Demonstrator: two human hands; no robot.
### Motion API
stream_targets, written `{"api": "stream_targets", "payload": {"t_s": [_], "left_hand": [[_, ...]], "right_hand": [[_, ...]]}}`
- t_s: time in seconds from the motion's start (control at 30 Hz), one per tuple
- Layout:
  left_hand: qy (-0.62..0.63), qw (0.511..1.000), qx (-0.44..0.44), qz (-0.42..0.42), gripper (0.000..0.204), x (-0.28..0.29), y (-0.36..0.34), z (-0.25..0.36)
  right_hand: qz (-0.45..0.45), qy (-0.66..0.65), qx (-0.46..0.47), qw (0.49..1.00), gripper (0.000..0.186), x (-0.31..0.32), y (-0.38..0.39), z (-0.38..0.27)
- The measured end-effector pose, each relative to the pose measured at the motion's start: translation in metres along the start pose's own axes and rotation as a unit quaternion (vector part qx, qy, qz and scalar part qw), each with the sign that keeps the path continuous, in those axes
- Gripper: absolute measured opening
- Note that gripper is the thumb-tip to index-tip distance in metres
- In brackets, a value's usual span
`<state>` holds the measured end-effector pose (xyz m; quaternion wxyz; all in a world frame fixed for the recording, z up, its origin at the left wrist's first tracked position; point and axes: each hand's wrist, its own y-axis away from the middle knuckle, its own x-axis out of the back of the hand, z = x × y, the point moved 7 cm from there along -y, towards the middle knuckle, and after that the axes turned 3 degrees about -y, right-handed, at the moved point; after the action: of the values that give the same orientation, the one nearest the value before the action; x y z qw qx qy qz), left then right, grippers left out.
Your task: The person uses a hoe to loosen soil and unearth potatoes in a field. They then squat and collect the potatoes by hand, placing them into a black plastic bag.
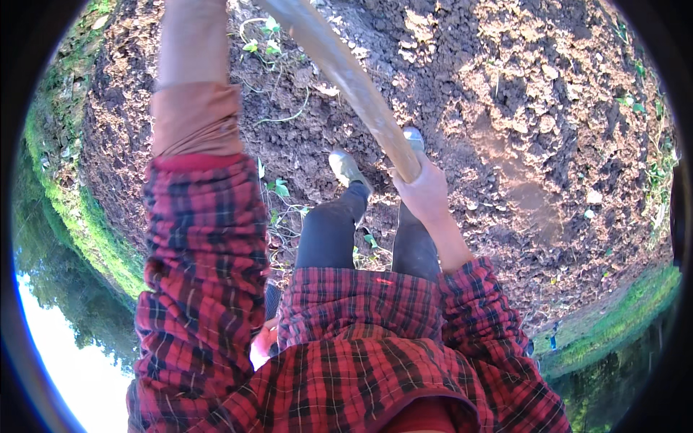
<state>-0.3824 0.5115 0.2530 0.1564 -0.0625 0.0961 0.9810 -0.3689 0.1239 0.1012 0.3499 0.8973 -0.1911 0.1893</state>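
My right hand [426, 191] is closed around the lower end of a long, thick wooden handle [354, 83]. From there the handle slants up and to the left, out of the top of the picture, so whatever is at its far end is hidden. My left forearm [193, 50] reaches straight up past the top edge in a red plaid sleeve with a brown cuff; the left hand itself is outside the picture. Beneath the handle lies rough, cloddy brown soil [498, 94]. My shoes [348, 167] stand on this soil.
Green vines [273, 40] trail over the soil on the left, with more leaves near my feet. Grass strips [94, 224] border the dug ground on both sides, with trees [86, 289] beyond. Something pink and pale [266, 338] shows beside my left hip, too unclear to name.
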Motion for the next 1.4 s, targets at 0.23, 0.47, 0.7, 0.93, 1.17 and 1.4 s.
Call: {"api": "stream_targets", "payload": {"t_s": [0.23,0.47,0.7,0.93,1.17,1.4], "left_hand": [[-0.217,0.910,0.348,0.058,0.029,0.005,0.217,-0.371],[-0.214,0.860,0.464,-0.008,0.030,-0.028,0.193,-0.346],[-0.040,0.884,0.465,-0.040,0.020,-0.039,0.142,-0.374],[0.033,0.863,0.497,-0.083,0.021,0.022,0.140,-0.417],[0.043,0.867,0.496,-0.004,0.015,0.054,0.206,-0.355],[0.104,0.816,0.561,0.090,0.016,0.090,0.354,-0.299]], "right_hand": [[-0.140,-0.072,-0.359,0.920,0.034,-0.003,0.213,0.146],[-0.169,0.013,-0.374,0.912,0.038,0.054,0.193,0.084],[-0.140,-0.144,-0.364,0.909,0.036,0.085,0.175,0.062],[-0.095,-0.072,-0.347,0.930,0.033,-0.034,0.193,0.103],[-0.101,-0.115,-0.354,0.922,0.031,-0.048,0.270,0.089],[-0.212,0.074,-0.369,0.902,0.032,0.006,0.375,0.126]]}}
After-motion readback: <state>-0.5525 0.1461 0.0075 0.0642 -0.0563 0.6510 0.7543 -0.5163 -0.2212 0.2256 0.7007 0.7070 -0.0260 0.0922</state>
